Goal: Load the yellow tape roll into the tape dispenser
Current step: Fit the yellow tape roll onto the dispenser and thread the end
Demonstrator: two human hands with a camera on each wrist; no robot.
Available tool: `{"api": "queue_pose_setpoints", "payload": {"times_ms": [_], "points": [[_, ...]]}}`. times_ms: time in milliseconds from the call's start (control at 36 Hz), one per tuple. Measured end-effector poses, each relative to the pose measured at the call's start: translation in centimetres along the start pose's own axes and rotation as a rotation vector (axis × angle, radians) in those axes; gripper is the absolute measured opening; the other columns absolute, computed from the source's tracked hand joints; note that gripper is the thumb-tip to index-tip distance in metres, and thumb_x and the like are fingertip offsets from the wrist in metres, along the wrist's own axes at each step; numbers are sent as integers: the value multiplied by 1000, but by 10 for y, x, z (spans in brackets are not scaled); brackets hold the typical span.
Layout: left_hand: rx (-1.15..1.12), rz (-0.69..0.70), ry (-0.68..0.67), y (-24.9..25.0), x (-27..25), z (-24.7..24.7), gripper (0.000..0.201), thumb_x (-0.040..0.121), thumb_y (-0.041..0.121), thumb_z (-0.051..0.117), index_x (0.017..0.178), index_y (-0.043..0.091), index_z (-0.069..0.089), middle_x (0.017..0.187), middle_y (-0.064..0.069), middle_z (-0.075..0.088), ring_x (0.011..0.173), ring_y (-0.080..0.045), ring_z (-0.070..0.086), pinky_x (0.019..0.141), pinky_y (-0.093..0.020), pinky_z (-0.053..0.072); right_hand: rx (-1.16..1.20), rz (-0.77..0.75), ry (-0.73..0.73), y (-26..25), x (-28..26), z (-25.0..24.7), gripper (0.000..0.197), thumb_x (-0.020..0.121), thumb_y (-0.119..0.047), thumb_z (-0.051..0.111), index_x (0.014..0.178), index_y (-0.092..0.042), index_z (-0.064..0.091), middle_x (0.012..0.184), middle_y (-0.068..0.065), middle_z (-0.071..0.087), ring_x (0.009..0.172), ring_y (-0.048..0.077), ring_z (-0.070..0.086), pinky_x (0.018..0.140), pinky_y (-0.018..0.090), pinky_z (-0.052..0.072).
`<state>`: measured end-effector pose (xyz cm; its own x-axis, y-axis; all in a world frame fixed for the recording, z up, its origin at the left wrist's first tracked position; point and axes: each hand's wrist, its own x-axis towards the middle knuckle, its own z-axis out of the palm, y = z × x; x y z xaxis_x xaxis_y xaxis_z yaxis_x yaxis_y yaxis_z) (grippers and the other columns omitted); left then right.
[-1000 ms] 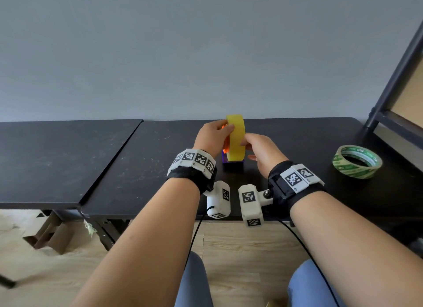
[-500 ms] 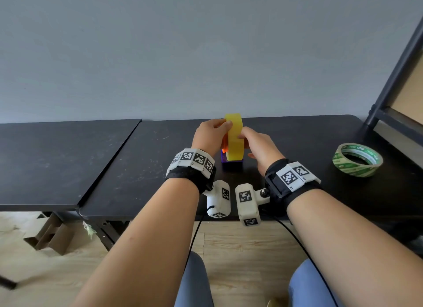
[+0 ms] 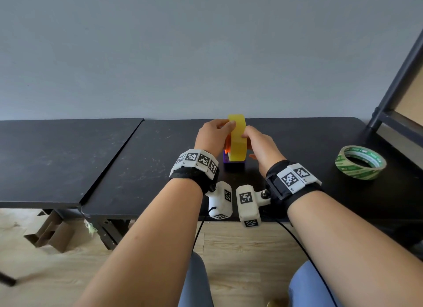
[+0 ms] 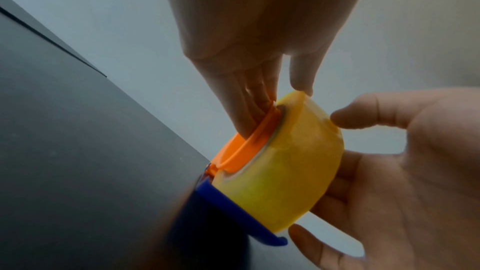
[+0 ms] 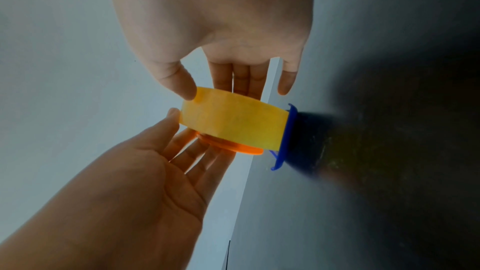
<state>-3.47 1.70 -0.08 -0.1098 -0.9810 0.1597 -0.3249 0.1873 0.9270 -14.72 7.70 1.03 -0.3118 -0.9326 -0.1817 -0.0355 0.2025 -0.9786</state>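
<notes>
The yellow tape roll stands on edge on the tape dispenser's blue base, mid-table. An orange hub shows at its left face. My left hand lays its fingers flat against the orange hub and sets its thumb on the roll's top rim, pinching the two together. My right hand grips the roll, thumb on the outer band and fingers behind the right face. The right wrist view shows the blue base under the roll.
A green-printed tape roll lies flat at the right of the black table. A second black table adjoins on the left. A dark metal frame rises at the far right. The table's front edge is under my wrists.
My left thumb has slid from the roll's left edge onto its top rim. The right thumb has crept higher on the band. The roll stays on the dispenser.
</notes>
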Motion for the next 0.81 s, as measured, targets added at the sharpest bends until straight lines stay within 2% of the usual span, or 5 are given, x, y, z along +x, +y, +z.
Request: {"api": "queue_pose_setpoints", "payload": {"times_ms": [194,361,472,583,805], "points": [[26,-8,-14,3,-1,-3,45,92,47,52,120,14,64,107,-10,71,95,-26,70,84,-46,60,-8,-11,-2,-5,-6,2,25,86,-32,54,97,-13,64,117,15,69,89,19,61,68,29,42],[-76,-54,-84,2,-5,-6,44,90,30,61,133,17,58,116,-11,68,96,-21,70,88,-42,59,-3,0,-11,-5,-7,0,18,90,-31,52,83,-19,62,88,2,69,73,11,60,59,26,39],[-143,-67,-71,1,-6,-7,47,88,26,67,132,15,57,116,-17,66,84,-19,68,84,-40,60,1,0,-25,-5,-10,1,17,90,-31,51,84,-20,62,89,1,67,77,11,60,61,27,39],[-96,-65,-51,5,-7,-3,51,85,32,68,132,14,57,123,-18,63,103,-32,68,85,-46,59,3,11,-28,-5,-9,-2,14,88,-29,51,85,-20,62,94,1,67,88,15,60,68,28,41],[-35,-48,-5,6,-2,0,45,86,41,63,124,16,60,112,-12,68,92,-27,71,79,-45,61,-29,45,-15,-2,-2,-3,18,84,-17,53,97,-11,62,123,14,61,117,29,56,103,46,43]]}}
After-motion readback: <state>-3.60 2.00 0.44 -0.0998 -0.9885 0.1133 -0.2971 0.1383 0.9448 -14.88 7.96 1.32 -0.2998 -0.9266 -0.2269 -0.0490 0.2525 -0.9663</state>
